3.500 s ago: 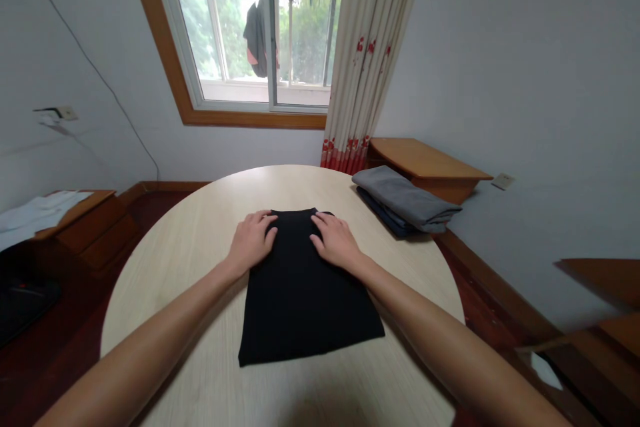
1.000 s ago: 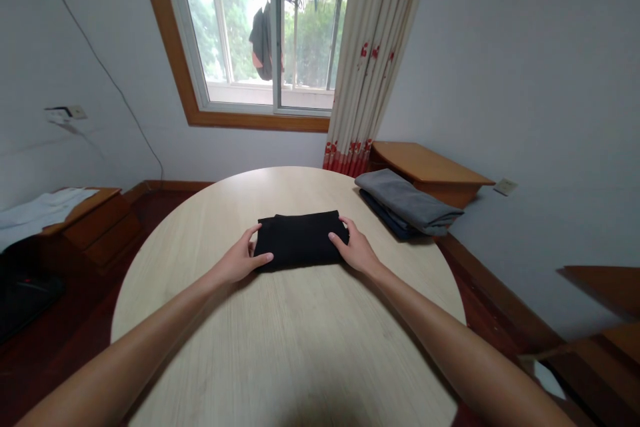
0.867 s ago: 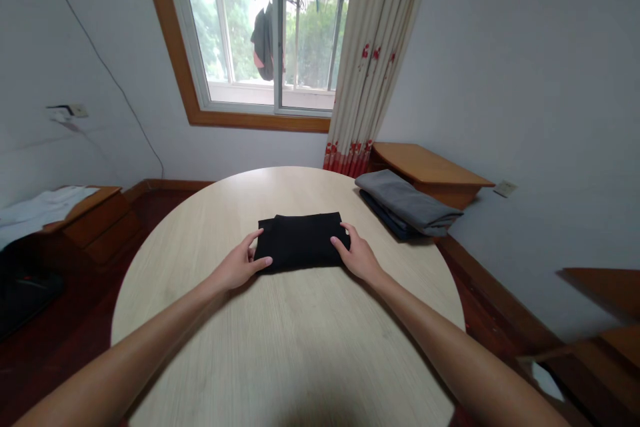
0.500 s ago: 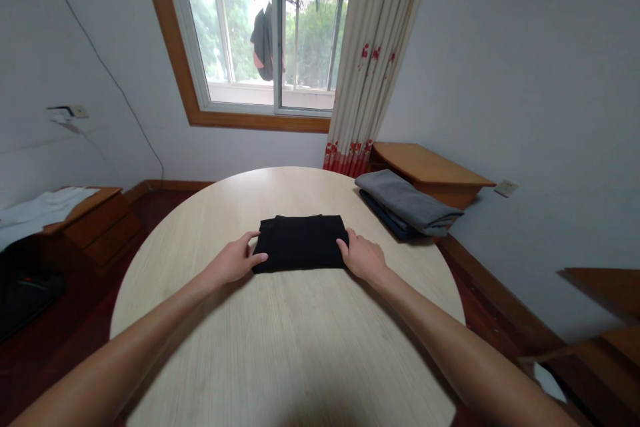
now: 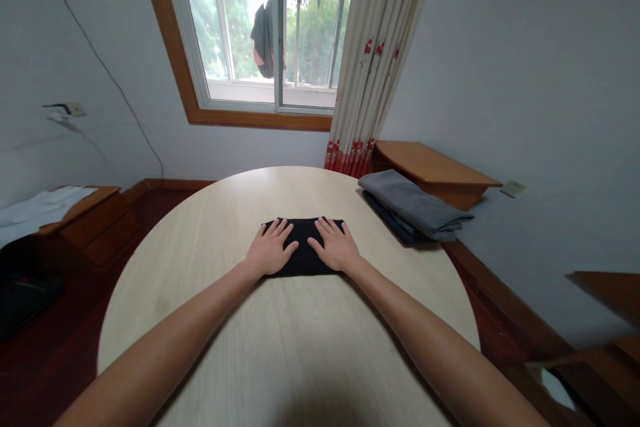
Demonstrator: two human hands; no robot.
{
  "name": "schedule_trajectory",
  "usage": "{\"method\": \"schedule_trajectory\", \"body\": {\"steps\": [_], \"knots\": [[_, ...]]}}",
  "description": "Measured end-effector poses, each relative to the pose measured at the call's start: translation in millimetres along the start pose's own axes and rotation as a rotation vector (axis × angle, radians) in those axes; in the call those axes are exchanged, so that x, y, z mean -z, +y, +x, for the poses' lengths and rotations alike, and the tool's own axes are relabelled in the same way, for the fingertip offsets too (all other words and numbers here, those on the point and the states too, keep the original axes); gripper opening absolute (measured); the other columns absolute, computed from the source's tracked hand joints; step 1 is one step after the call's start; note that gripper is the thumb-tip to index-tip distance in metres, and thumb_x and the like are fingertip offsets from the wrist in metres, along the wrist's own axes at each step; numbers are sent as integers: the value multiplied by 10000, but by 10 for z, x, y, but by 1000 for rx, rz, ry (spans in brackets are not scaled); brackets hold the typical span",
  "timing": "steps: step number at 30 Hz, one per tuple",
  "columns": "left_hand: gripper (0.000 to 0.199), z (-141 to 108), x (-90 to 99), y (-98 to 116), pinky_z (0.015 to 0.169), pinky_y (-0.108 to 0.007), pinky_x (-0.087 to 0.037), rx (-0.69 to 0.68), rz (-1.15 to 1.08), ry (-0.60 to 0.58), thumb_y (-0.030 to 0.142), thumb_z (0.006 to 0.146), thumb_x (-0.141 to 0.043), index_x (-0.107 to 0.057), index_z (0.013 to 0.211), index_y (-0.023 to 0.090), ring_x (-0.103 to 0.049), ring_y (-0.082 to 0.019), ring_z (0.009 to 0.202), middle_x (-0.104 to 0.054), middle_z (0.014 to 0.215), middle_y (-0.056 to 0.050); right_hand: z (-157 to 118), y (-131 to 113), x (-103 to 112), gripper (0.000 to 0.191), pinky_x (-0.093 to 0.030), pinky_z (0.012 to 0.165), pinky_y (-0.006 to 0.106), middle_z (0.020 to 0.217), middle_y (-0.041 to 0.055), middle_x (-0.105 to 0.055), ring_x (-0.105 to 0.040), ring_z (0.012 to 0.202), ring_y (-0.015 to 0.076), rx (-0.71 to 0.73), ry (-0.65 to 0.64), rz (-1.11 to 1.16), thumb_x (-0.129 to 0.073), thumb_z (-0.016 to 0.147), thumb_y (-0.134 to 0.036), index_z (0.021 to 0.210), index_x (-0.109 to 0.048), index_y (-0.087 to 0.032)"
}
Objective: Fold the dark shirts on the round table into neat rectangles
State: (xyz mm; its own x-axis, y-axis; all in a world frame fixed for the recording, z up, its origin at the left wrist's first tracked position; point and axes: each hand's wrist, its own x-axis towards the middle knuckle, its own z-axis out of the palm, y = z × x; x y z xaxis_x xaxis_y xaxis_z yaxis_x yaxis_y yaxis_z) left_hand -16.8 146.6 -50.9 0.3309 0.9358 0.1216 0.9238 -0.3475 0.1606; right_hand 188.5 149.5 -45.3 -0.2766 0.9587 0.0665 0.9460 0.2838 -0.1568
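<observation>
Black folded rectangular cloth (image 5: 304, 261) lies near the middle of the round, pale wood-grain desk (image 5: 250, 360). The left hand (image 5: 270, 250) and right hand (image 5: 337, 248) rest flat upon it, fingers spread, grasping nothing. At far right, folded grey cloth (image 5: 410, 200) lies over navy cloth (image 5: 401, 232). Left of the desk, a closed brown wooden drawer unit (image 5: 107, 230) bears white sheets (image 5: 45, 205).

Lets pale daylight in through a sliding window (image 5: 278, 33), with greenery (image 5: 317, 33) behind its glass. Has white walls (image 5: 510, 67) either side of the window, a cream, red-patterned curtain (image 5: 377, 47) along its right edge, a wooden cabinet (image 5: 435, 163) lower right of it, low drawers (image 5: 105, 233) lower left, and a round table (image 5: 300, 340) in front, above dark red flooring (image 5: 70, 347).
</observation>
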Motion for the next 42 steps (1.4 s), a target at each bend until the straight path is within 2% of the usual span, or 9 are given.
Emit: {"method": "schedule_trajectory", "body": {"steps": [7,10,16,23,28,31,34,37,42], "knots": [[707,7,121,-240,1218,-575,-180,135,9,-111,593,1012,-243,-276,1606,209,-161,-310,1552,-171,1681,-65,34,175,50,742,-153,1224,541,1668,85,-213,-186,1544,252,-115,-72,59,-256,1015,-632,1600,-276,-177],[673,-55,180,-56,1218,-603,-137,145,90,-57,536,1028,-242,-334,1585,170,-159,-331,1549,-200,1672,-93,54,176,72,737,-114,1229,552,1663,101,-225,-178,1546,262,-126,-74,24,-261,1020,-612,1599,-273,-156],[648,-270,62,285,1228,-571,-173,-65,27,55,564,1026,-265,-415,1551,213,-231,-317,1533,-294,1642,-74,-3,288,60,726,-119,1234,528,1667,112,-206,-160,1551,249,-124,-69,52,-230,1031,-585,1608,-236,-145],[710,-412,39,-193,1208,-549,-238,-9,-50,49,637,994,-302,-407,1554,212,-230,-310,1534,-285,1645,-84,-88,457,76,719,-152,1227,540,1669,133,-201,-187,1545,257,-174,-98,133,-238,1035,-589,1606,-242,-153],[698,-404,99,-475,1193,-594,-210,159,-4,20,623,991,-321,-362,1574,242,-263,-332,1520,-275,1653,-107,-280,179,158,749,-207,1199,561,1637,221,-253,-237,1525,320,-230,-111,46,-230,1042,-569,1575,-284,-46],[632,-391,202,-570,1153,-582,-279,274,76,104,569,1006,-312,-495,1489,207,-374,-356,1456,-392,1598,-155,-635,-181,275,805,-314,1117,588,1462,336,-478,-469,1368,421,-244,-114,-98,-319,1008,-621,1450,-476,32],[607,-412,335,-578,1022,-504,-430,356,71,140,512,1019,-247,-678,1262,160,-575,-352,1245,-626,1357,-194,-1082,-560,405,764,-484,892,527,1105,320,-699,-682,1030,418,-178,-184,-163,-376,961,-688,1180,-719,-41],[700,-439,409,-524,884,-444,-498,403,-63,74,591,996,-204,-739,1089,150,-658,-347,1079,-694,1201,-191,-1345,-764,530,736,-510,732,455,873,261,-739,-719,837,377,-70,-274,-80,-392,919,-753,873,-794,-138],[736,-386,338,-468,825,-410,-502,432,-287,18,743,919,-291,-710,1134,177,-686,-350,1037,-747,1102,-163,-968,-550,660,599,-504,738,407,889,189,-751,-709,825,323,-75,-123,79,-462,929,-686,908,-755,-164]]}}
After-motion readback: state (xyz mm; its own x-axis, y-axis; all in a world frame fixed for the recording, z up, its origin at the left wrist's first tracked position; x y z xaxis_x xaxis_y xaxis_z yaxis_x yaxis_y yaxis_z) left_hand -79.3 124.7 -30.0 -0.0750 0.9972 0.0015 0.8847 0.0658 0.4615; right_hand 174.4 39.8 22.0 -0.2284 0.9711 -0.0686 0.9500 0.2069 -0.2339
